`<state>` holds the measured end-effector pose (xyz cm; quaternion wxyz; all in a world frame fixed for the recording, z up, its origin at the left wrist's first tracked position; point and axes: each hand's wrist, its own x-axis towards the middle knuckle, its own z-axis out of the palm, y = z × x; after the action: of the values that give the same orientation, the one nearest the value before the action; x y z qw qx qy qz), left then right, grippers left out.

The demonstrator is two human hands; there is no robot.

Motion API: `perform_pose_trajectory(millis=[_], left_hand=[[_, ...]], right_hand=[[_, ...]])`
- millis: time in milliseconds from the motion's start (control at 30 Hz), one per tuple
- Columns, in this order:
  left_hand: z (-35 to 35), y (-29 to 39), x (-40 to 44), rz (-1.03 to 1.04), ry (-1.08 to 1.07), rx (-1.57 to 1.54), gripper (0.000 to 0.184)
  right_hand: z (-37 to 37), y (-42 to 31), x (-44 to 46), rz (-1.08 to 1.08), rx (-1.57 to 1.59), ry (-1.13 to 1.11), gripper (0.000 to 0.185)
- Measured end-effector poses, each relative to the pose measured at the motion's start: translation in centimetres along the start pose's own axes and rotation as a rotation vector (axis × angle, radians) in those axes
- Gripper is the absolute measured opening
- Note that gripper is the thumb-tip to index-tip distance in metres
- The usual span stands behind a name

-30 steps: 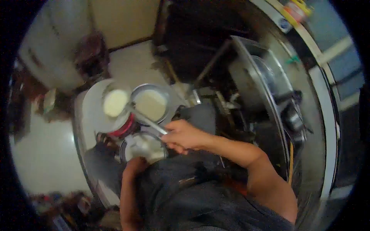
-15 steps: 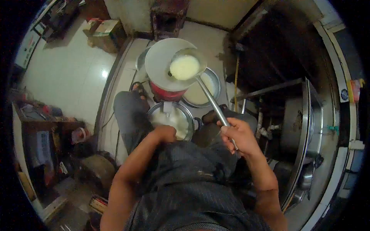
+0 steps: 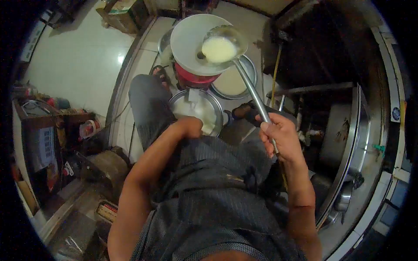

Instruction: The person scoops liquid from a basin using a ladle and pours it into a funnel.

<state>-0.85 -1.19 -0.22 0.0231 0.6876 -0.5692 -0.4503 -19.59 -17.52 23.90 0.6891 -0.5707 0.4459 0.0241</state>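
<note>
Slanting up-left from ctr-right, the metal ladle (image 3: 248, 82) has its round bowl at upper ctr, over a smooth white hopper (image 3: 187, 39); handle's straight & shiny, pale liquid (image 3: 219, 49) in the bowl. Hopper tops a red machine (image 3: 196, 79); below it, a round metal pot (image 3: 221, 114) w/ whitish contents. Metal basin (image 3: 251, 69) of creamy liquid to the right. R hand (image 3: 283, 135), ctr-right, wraps the handle. L hand (image 3: 189, 127)'s by the pot's near side, fingers hidden, can't tell if gripping.

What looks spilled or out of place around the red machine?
Nothing stands out: the ladle in the right hand appears above the hopper, the steel pot sits below the spout, with no clear spill on the floor.
</note>
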Motion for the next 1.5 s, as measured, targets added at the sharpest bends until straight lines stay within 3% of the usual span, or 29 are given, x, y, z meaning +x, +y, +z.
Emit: perform_pose_trajectory(millis=[233, 300, 800, 1333, 1500], left_hand=[[1.5, -1.0, 1.5, 0.010, -0.031, 0.077, 0.033], [0.6, -0.3, 0.8, -0.021, -0.048, 0.059, 0.034], [0.5, -0.6, 0.9, -0.001, -0.045, 0.073, 0.034], [0.5, -0.5, 1.0, -0.020, -0.028, 0.090, 0.036], [-0.2, 0.0, 0.6, -0.015, -0.111, 0.063, 0.037]], right_hand=[[-0.3, 0.2, -0.1, 0.009, 0.006, -0.008, 0.024], [0.2, -0.1, 0.0, -0.024, 0.012, 0.003, 0.032], [-0.2, 0.2, 0.4, 0.009, -0.058, 0.026, 0.024], [-0.1, 0.3, 0.4, -0.021, -0.061, 0.034, 0.029], [-0.2, 0.4, 0.4, -0.020, -0.061, 0.028, 0.029]])
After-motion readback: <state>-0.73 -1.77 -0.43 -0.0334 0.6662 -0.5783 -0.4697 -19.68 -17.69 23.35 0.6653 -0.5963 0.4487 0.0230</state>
